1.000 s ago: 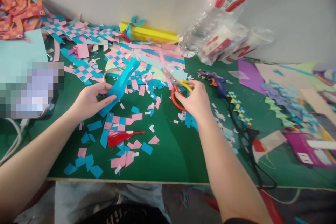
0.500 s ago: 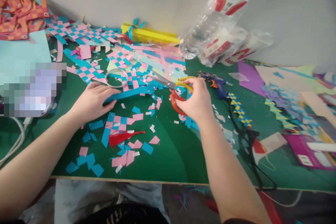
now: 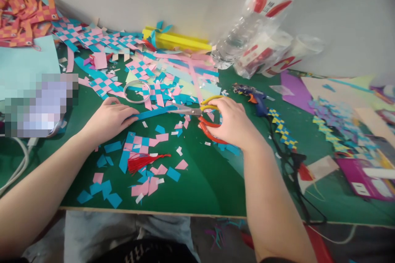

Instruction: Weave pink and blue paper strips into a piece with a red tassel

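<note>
Between its thumb and fingers, my left hand (image 3: 114, 116) pinches one end of a blue paper strip (image 3: 156, 112), which points to the right. My right hand (image 3: 233, 121) grips the scissors (image 3: 193, 111), with one yellow and one red handle loop. Their blades reach left to the strip's far end; whether they touch it I cannot tell. Just below the strip lie a woven pink and blue paper piece (image 3: 135, 143) and a red tassel (image 3: 143, 162). A roll of clear tape (image 3: 137, 101) sits behind my left hand.
Paper scraps (image 3: 106, 189) litter the green table (image 3: 197, 189). A phone (image 3: 43, 104) with a cable lies at the left. Behind stand a plastic bottle (image 3: 230, 45) and wrapped paper cups (image 3: 262, 51). A blue glue gun (image 3: 259, 102) with a black cord lies right of the scissors.
My right hand has brought the scissors lower, and the blades now lie level at the strip's right end. The visible strip is shorter. My left hand has shifted only slightly.
</note>
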